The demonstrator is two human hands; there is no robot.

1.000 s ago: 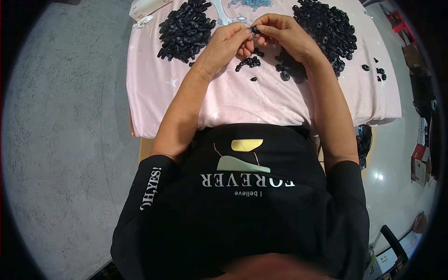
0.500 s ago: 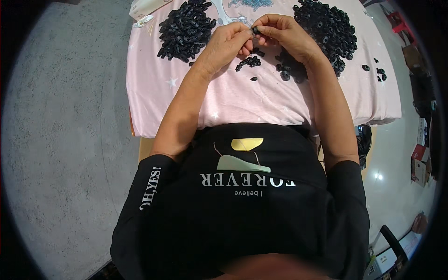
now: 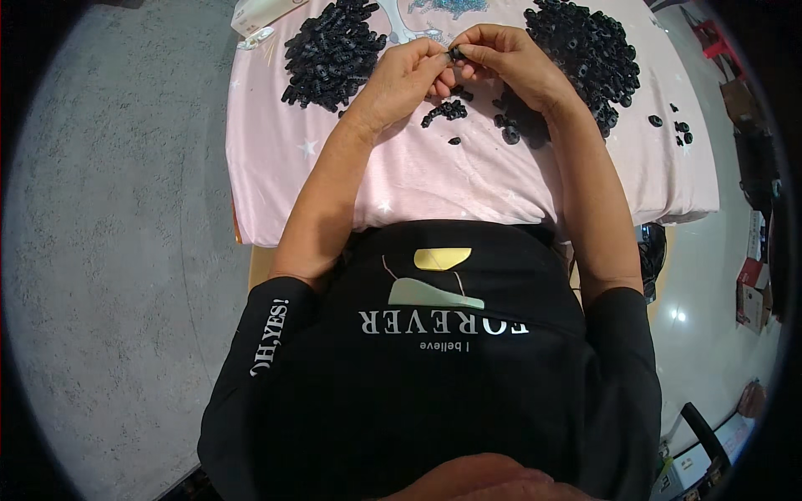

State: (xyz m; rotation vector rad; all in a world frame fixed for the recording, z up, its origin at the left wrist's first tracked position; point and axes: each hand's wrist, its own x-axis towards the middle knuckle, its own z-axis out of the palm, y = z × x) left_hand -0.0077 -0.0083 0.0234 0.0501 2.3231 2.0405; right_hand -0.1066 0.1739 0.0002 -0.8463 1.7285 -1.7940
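My left hand (image 3: pixel 411 73) and my right hand (image 3: pixel 506 60) meet fingertip to fingertip above the far half of the table. Between their pinched fingers is a small black plastic part (image 3: pixel 455 53), partly covered by the fingers. Both hands are closed on it. Just below them on the cloth lies a little cluster of tiny black pieces (image 3: pixel 445 112), with one single black piece (image 3: pixel 454 141) nearer to me. A pile of black ribbed parts (image 3: pixel 330 54) rises left of my left hand. Right of my right hand is a heap of black rounded, knob-like parts (image 3: pixel 589 50).
A pink cloth with white stars (image 3: pixel 292 179) covers the table. Several loose black parts (image 3: pixel 683 132) lie near its right edge. At the far left stands a whitish box (image 3: pixel 266 15). Boxes (image 3: pixel 753 288) and a red stool (image 3: pixel 715 42) are on the floor at right.
My hands stay nearly in place, with only a slight shift of the fingers around the black part. The piles look the same.
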